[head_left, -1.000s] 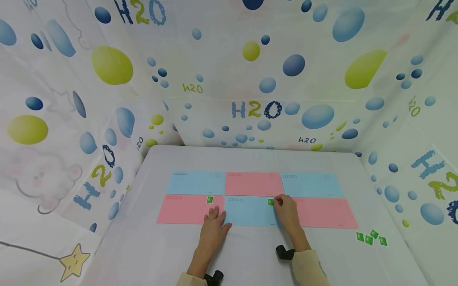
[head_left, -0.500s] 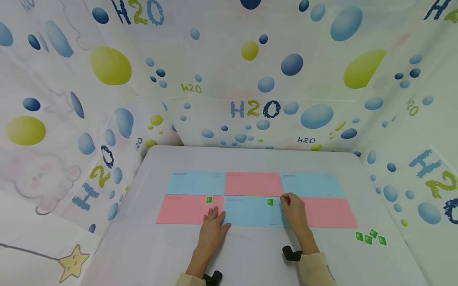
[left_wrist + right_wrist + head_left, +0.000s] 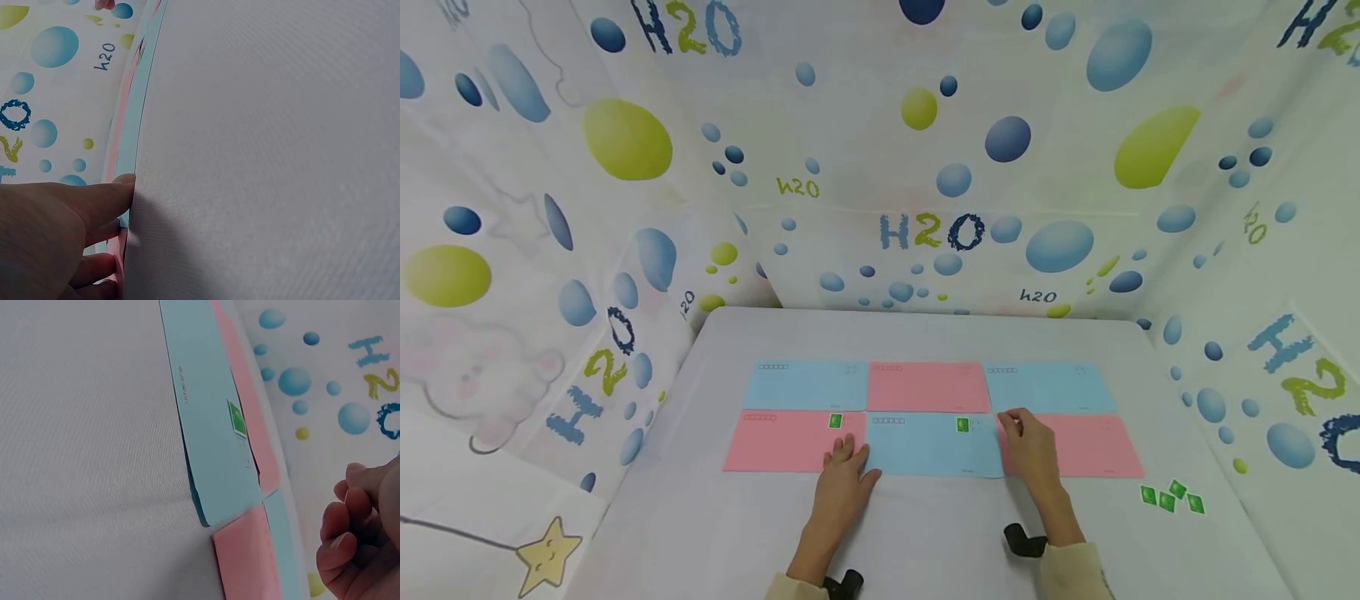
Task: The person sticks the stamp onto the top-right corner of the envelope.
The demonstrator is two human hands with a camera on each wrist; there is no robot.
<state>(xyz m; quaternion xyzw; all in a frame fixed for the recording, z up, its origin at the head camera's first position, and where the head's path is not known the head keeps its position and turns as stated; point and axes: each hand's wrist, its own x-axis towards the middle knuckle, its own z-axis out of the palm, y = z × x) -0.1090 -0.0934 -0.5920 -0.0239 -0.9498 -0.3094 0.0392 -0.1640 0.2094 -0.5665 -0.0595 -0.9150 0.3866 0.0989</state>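
Six envelope-like cards lie in two rows, alternately blue and pink. In the head view my left hand (image 3: 841, 482) rests with spread fingers on the front-left pink envelope (image 3: 775, 446); its thumb lies at the edge of the front-middle blue envelope (image 3: 917, 454). A green stamp (image 3: 835, 422) sits beyond those fingertips. Another green stamp (image 3: 962, 425) lies near the blue envelope's upper right corner. My right hand (image 3: 1033, 454) hovers over the left part of the front-right pink envelope (image 3: 1093, 450). Its fingers are loosely bent, and the right wrist view shows nothing held in them.
Several loose green stamps (image 3: 1167, 502) lie on the white table (image 3: 925, 542) at the right. Behind the front row are a blue envelope (image 3: 805, 387), a pink envelope (image 3: 928, 387) and another blue envelope (image 3: 1048, 387). Patterned cloth walls (image 3: 820, 108) surround the table.
My right hand has left the stamp on the front-middle blue envelope and moved right, over the pink one. That stamp stays in place. The left hand has stayed put.
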